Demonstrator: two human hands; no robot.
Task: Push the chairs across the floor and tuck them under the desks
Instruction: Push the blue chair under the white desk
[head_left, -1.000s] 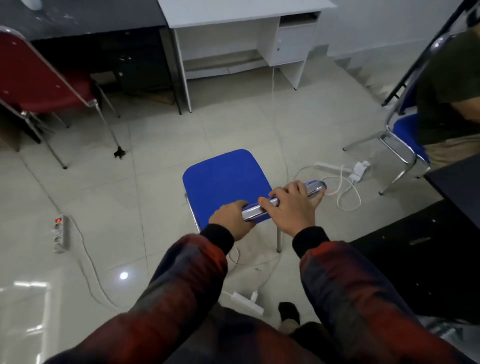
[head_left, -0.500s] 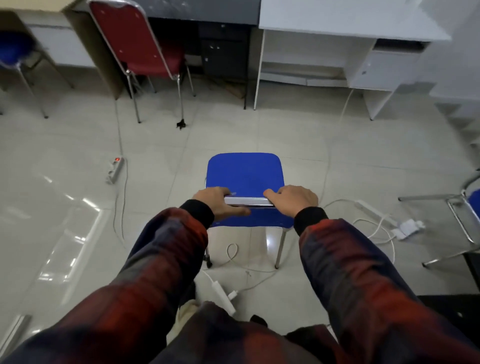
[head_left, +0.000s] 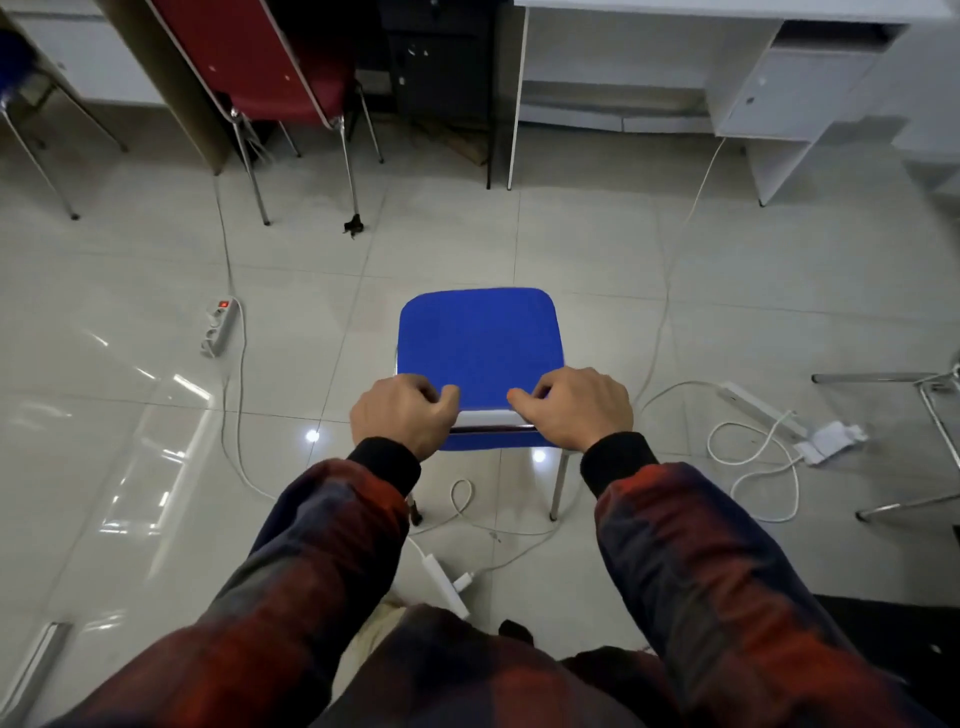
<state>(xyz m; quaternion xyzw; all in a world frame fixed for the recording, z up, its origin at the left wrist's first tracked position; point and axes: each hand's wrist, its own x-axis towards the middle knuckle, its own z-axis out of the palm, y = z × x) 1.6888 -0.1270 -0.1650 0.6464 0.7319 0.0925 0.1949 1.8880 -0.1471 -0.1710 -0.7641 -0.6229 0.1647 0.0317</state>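
Blue chair (head_left: 479, 343): stands on the tiled floor (head_left: 597, 260) at centre, seat facing away from the person, well apart from the desks ahead. Chrome backrest bar (head_left: 485, 419): top rail at the near edge of the seat.
Left hand (head_left: 401, 414): fingers curled closed over the left end of the bar.
Right hand (head_left: 575, 407): fingers curled closed over the right end of the bar.
White worktop (head_left: 727, 10): far right, with a side cabinet; open space beneath.
Red chair (head_left: 270, 62): far left of centre, partly under a dark worktop.
Power strip (head_left: 219, 326): on the floor left of the blue chair, red switch lit.
White cables (head_left: 748, 457): loose on the floor to the right and under the blue chair.
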